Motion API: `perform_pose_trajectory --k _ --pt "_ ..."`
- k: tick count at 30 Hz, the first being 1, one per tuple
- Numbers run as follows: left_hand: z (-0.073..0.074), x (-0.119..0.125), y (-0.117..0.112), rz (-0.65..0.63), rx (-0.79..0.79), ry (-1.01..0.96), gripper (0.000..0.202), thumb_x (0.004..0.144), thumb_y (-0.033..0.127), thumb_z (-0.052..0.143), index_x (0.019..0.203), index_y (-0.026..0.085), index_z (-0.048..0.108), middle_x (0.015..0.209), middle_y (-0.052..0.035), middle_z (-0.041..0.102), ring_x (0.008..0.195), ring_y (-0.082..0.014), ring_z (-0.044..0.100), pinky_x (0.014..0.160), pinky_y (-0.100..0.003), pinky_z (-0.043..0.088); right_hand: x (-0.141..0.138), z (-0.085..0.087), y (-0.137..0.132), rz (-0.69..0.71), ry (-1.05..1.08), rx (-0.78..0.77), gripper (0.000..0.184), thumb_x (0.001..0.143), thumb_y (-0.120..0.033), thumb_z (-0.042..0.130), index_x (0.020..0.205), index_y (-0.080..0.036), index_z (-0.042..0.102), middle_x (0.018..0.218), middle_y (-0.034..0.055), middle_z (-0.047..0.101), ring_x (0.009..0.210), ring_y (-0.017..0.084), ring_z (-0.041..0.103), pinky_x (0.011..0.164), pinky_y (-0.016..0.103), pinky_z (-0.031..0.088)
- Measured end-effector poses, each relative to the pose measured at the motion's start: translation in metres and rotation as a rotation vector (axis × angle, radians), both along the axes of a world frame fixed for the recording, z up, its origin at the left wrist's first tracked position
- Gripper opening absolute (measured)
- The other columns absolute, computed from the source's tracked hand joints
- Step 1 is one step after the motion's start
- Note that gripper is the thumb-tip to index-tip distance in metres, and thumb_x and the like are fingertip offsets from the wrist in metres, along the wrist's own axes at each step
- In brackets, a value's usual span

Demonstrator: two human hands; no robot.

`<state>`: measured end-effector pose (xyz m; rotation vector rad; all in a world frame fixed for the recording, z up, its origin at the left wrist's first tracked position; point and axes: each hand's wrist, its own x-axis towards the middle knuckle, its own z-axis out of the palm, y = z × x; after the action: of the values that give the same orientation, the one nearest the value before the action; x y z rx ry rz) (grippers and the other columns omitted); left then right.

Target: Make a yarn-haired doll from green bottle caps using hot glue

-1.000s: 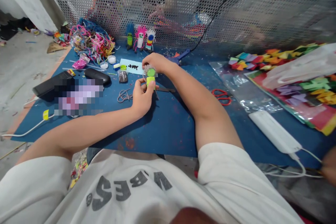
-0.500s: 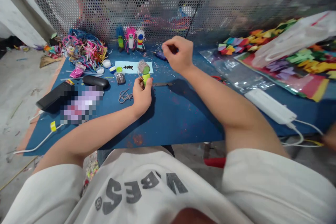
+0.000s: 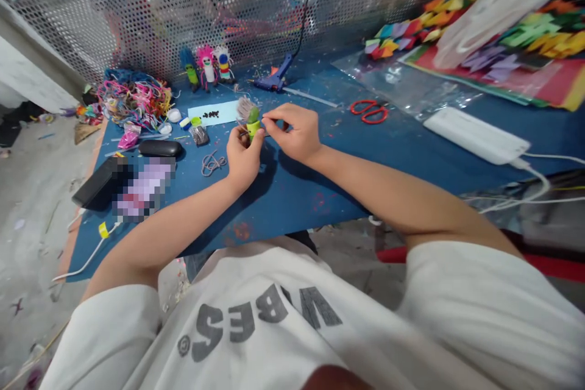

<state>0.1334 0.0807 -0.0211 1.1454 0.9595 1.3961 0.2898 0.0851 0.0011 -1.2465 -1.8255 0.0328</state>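
My left hand (image 3: pixel 244 157) is closed round a small green doll figure (image 3: pixel 251 122) with a grey tuft of hair, held upright over the blue mat (image 3: pixel 292 195). My right hand (image 3: pixel 293 132) sits just right of the figure, its fingertips pinched together against the figure's side; whatever lies in the pinch is too small to name. A pale blue card (image 3: pixel 214 113) with several small dark beads lies behind the figure.
Three finished yarn dolls (image 3: pixel 206 66) stand by the perforated metal screen (image 3: pixel 137 6). A yarn tangle (image 3: pixel 132 96), a blue glue gun (image 3: pixel 274 80), red scissors (image 3: pixel 370 112), a white power strip (image 3: pixel 475 136), a black case (image 3: pixel 159 148) and coloured felt pieces (image 3: pixel 503 36) surround the hands.
My right hand reached back toward the glue gun, then returned to the green figure. The view has swung left and tilted. My left hand has kept hold of the figure.
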Motion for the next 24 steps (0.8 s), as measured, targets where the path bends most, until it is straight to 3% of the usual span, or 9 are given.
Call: perform_pose_trajectory --k 6,13,18,24 --pt "-0.005 0.003 0.0 -0.063 0.115 -0.04 0.033 0.097 0.03 0.093 0.104 0.022 0.061 0.089 0.0015 0.072 0.076 -0.0103 0.066 0.072 -0.023 0.049 0.002 -0.008 -0.002 -0.016 0.038 0.027 0.036 0.116 -0.045 0.053 0.114 -0.032 0.087 0.113 0.0101 0.083 0.108 0.029 0.078 0.096 0.046 0.065" --pt "-0.021 0.005 0.009 -0.05 0.235 0.009 0.047 0.092 0.052 0.095 0.104 0.023 0.06 0.092 0.0001 0.073 0.077 -0.0122 0.068 0.07 -0.026 0.05 0.0 -0.02 0.012 0.121 0.224 0.369 0.041 0.118 -0.054 0.059 0.105 -0.024 0.084 0.096 0.0065 0.08 0.089 0.021 0.077 0.083 0.038 0.063" --pt "-0.023 0.004 0.009 -0.041 0.272 0.061 0.047 0.093 0.056 0.092 0.104 0.024 0.06 0.094 -0.0011 0.072 0.078 -0.0127 0.067 0.071 -0.028 0.05 -0.002 -0.018 0.012 0.138 0.238 0.449 0.032 0.118 -0.045 0.064 0.104 -0.025 0.085 0.092 0.004 0.08 0.082 0.018 0.075 0.075 0.034 0.06" --pt "-0.021 0.003 0.009 -0.048 0.274 0.087 0.045 0.093 0.053 0.091 0.103 0.024 0.058 0.097 -0.0026 0.076 0.08 -0.0138 0.069 0.072 -0.029 0.051 0.0 -0.018 0.014 0.163 0.24 0.476 0.027 0.117 -0.041 0.066 0.107 -0.026 0.085 0.092 0.0031 0.08 0.084 0.018 0.076 0.079 0.035 0.061"
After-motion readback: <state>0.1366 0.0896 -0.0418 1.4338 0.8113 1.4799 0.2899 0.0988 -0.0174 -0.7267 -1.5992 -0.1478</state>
